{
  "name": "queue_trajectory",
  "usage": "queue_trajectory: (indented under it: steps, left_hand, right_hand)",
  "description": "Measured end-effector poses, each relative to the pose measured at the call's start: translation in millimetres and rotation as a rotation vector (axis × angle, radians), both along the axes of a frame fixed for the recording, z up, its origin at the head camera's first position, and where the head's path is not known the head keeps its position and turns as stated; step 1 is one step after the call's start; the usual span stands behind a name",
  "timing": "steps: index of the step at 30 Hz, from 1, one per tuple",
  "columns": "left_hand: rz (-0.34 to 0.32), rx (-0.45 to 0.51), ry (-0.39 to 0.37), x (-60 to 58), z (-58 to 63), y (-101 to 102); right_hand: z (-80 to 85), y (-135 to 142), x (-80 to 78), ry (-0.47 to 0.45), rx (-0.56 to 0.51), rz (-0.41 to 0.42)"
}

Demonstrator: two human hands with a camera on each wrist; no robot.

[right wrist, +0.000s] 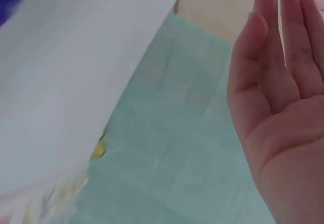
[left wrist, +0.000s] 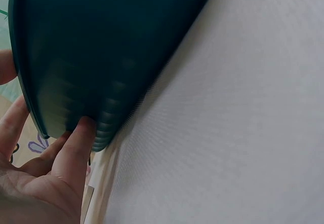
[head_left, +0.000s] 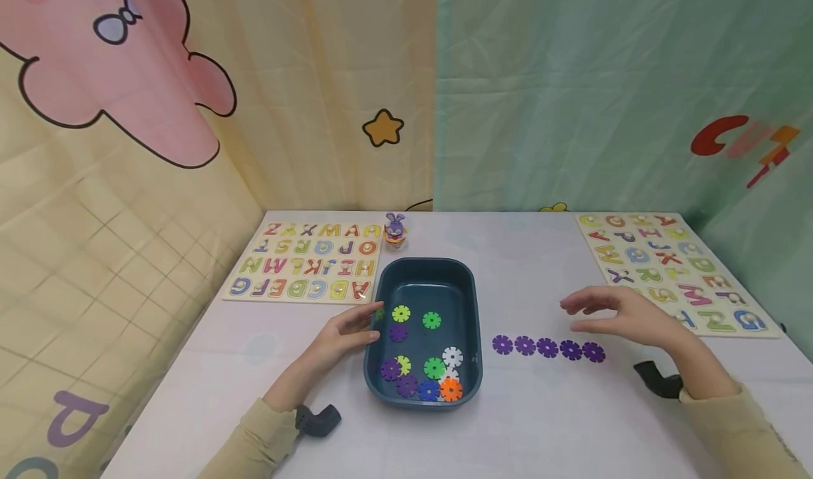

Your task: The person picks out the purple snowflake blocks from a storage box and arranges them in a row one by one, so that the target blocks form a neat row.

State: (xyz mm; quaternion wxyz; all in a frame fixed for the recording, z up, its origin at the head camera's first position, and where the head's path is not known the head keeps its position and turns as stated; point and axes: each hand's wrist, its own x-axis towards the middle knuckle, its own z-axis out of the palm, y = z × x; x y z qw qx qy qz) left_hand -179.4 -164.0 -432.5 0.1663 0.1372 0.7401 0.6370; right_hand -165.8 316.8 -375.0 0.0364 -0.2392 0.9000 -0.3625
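Observation:
A dark teal plastic tray (head_left: 425, 273) holds several notched disc pieces, among them a green disc (head_left: 431, 320), an orange disc (head_left: 451, 390) and a blue disc (head_left: 428, 390). My left hand (head_left: 343, 334) holds its left side, thumb and index finger at the rim, other fingers (left wrist: 76, 148) against the outer wall. To the tray's right, several purple discs (head_left: 547, 348) lie in a row on the white table. Above the row's right end hovers my right hand (head_left: 625, 314), fingers slightly bent and apart from the thumb, with nothing in it; its palm (right wrist: 293, 143) shows in the right wrist view.
Behind the tray on the left lies an alphabet board (head_left: 311, 260); a second alphabet board (head_left: 692, 281) lies at the right, partly behind my right hand. A small purple rabbit figure (head_left: 395, 231) stands near the back edge. Printed curtains (head_left: 540, 77) hang around the table.

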Motion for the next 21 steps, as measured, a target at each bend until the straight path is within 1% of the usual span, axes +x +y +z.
queue_trajectory:
  steps: [2, 6, 9, 12, 16, 21]
  left_hand:
    - [0.002, 0.001, 0.000, -0.1, 0.0, 0.1]
    - [0.015, -0.015, -0.007, -0.7, -0.3, 0.8]
    - [0.024, -0.030, -0.015, -1.0, -0.2, 1.9]
    - [0.025, -0.033, -0.015, -0.9, 0.8, 2.6]
    - [0.018, -0.028, -0.012, -0.3, 2.4, 2.2]
    - [0.014, -0.031, -0.012, 0.3, 3.1, 0.9]
  right_hand:
    - [6.3, -17.2, -8.0, -0.012, -0.028, 0.041]
    - [13.5, -54.4, -24.3, -0.022, -0.054, 0.135]
    - [17.4, -85.0, -35.8, -0.035, -0.062, 0.229]
    - [20.2, -113.8, -44.2, -0.075, -0.074, 0.314]
    - [17.0, -147.1, -54.6, -0.125, -0.075, 0.414]
    - [7.1, -180.8, -70.3, -0.165, -0.048, 0.502]
